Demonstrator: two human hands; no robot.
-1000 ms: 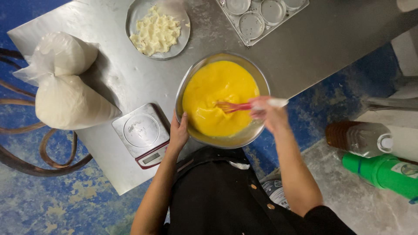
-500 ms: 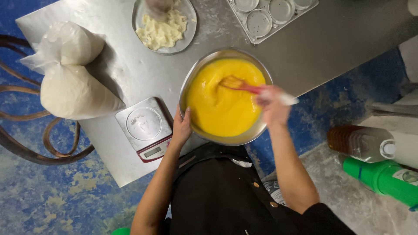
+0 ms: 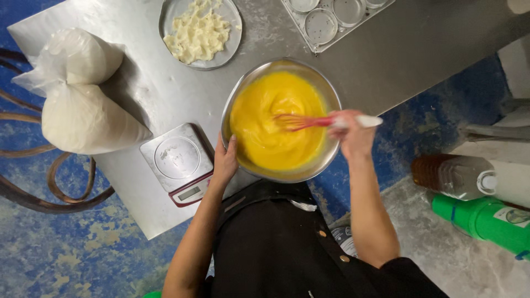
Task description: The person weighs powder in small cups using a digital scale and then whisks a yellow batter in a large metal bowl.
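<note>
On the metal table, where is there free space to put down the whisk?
Bare steel lies right of the mixing bowl, below the round-cup mould tray, toward the table edge. The left side is crowded: flour bags, scale, butter plate.

Even, fairly bright overhead light, colours vivid; soft sheen and pale glare patches on scratched grey steel table (image 3: 138, 88); dark shadow falls right of tied white plastic bag of powder (image 3: 83, 116); motion blur smears right hand (image 3: 353, 129) and red-wired whisk with white handle (image 3: 326, 121); wide-angle stretch at frame edges, bottles at right edge slightly soft
</note>
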